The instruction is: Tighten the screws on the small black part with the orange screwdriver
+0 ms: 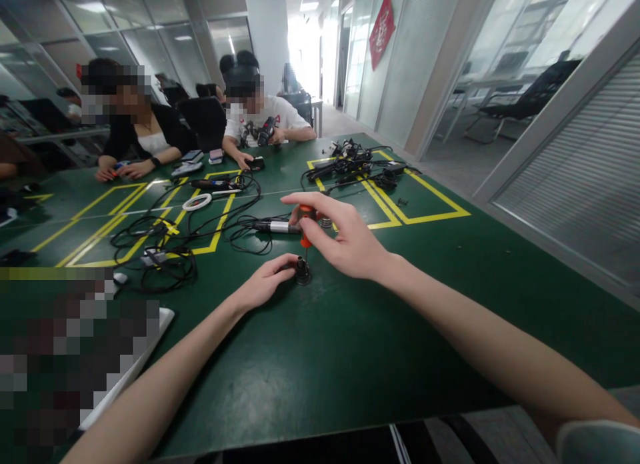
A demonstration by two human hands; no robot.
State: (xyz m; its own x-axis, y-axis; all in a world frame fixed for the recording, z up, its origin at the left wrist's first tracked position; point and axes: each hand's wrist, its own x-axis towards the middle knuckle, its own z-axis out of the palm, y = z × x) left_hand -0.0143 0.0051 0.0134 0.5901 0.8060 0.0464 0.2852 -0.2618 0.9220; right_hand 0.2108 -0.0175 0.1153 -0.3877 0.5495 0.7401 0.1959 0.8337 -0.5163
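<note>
My right hand is closed round an orange-handled screwdriver held upright, tip down. The tip meets a small dark round part on the green table. My left hand pinches that small part from the left and steadies it on the table. Just behind the hands lies a black and silver cylindrical tool with a cable.
A tangle of black cables lies to the left, over yellow floor-tape rectangles. More black devices are heaped at the far right. Two other people sit at the far side of the table. A white flat object lies near my left arm.
</note>
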